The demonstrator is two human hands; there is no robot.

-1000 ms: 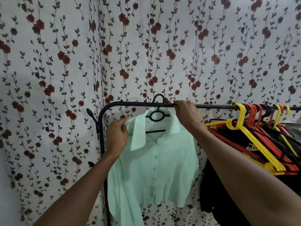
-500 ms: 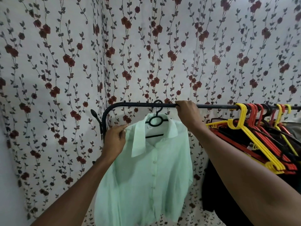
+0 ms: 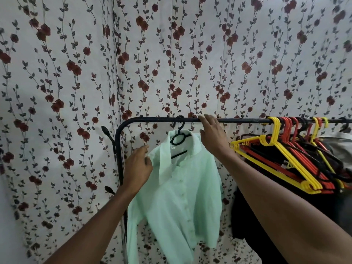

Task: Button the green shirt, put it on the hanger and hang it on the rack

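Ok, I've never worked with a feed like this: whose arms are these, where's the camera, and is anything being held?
There is no machine here. The single view comes from a camera worn on a person's head, looking out over their own two bare arms. The green shirt, buttoned, hangs on a black hanger hooked over the black rack. The left hand touches the shirt's shoulder with loosely extended fingers, not clearly gripping. The right hand rests open at the rail. Empty yellow, red and black hangers crowd the rail on the right, before a flowered curtain.
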